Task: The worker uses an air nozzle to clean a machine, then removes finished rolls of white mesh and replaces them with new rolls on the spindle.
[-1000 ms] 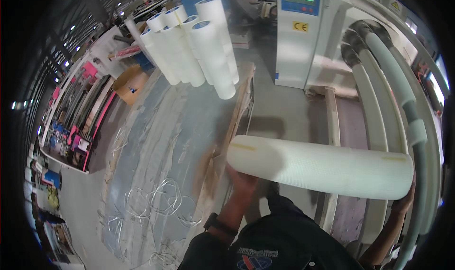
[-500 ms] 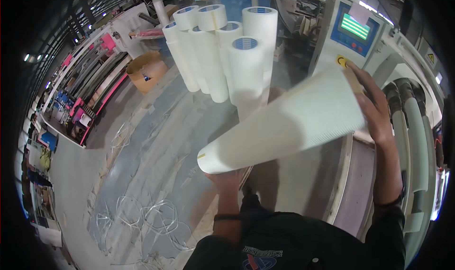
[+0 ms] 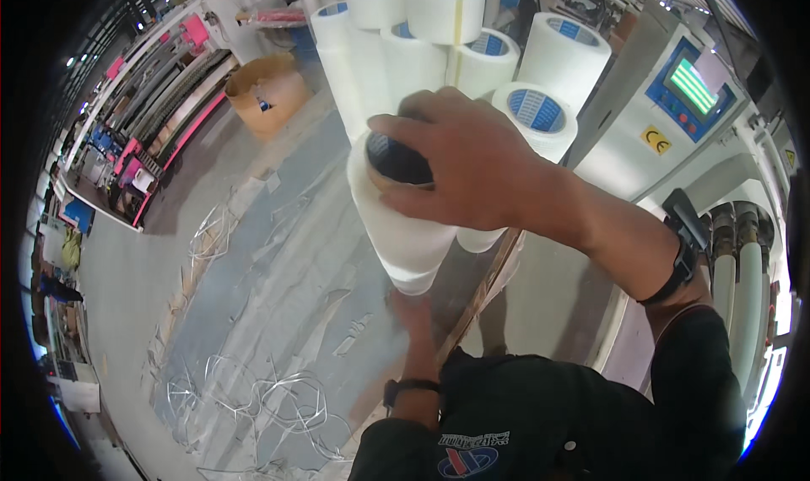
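Observation:
A long white roll (image 3: 405,236) with a brown cardboard core stands nearly upright in front of me, its open top end tilted toward my view. My right hand (image 3: 468,164) is wrapped over that top end, fingers and thumb gripping the rim around the dark core hole. Down at the narrow-looking lower end, my left hand (image 3: 412,306) holds the roll from below; its fingers are partly hidden and blurred. Just behind stand several similar white rolls (image 3: 363,76) in a tight group, some stacked on others, with blue labels inside their cores. One shorter-looking roll (image 3: 536,122) is close beside my right wrist.
Grey sheeting (image 3: 278,253) covers a low platform, with loose clear strapping (image 3: 291,401) near me. A cardboard drum (image 3: 268,101) stands at the left, by a rack machine with pink parts (image 3: 181,118). A control cabinet (image 3: 675,101) and machine rollers (image 3: 747,270) are at the right.
The roll has swung from lying slanted across my front to nearly upright beside the group. My right hand has come inward and left with its top end; my left hand stays at the lower end.

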The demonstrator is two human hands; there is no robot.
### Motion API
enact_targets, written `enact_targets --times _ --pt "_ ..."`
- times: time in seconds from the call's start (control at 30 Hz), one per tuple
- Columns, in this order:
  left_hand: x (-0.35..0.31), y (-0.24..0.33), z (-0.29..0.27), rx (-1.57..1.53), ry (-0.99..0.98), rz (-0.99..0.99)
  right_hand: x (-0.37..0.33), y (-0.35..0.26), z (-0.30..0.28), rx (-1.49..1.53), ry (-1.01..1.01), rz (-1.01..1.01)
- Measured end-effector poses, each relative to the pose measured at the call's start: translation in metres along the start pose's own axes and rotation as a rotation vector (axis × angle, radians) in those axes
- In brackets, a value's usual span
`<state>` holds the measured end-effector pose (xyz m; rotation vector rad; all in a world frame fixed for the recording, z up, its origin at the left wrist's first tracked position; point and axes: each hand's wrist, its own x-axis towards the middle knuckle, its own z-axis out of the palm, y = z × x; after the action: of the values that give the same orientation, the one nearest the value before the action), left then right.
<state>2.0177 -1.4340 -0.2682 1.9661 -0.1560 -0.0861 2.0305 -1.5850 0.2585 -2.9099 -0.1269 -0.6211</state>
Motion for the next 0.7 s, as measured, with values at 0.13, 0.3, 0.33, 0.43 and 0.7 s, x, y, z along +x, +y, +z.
enact_targets --times 0.13,0.3,0.33,0.43,0.7 --pt "0.030 0.047 -0.009 0.002 0.020 0.133 0.011 0.015 0.009 0.009 -0.017 -0.046" --pt "0.070 0.070 0.004 -0.300 -0.164 0.102 0.028 0.034 0.005 -0.032 -0.055 0.014" --pt "0.079 0.075 0.013 -0.301 -0.176 0.103 0.032 0.042 0.006 -0.038 -0.044 0.024" --pt "0.111 0.081 0.038 -0.205 -0.092 0.158 0.043 0.063 0.011 -0.058 0.019 0.032" --pt "0.155 0.138 0.101 -0.206 -0.366 0.209 0.043 0.118 0.001 -0.207 0.019 0.203"
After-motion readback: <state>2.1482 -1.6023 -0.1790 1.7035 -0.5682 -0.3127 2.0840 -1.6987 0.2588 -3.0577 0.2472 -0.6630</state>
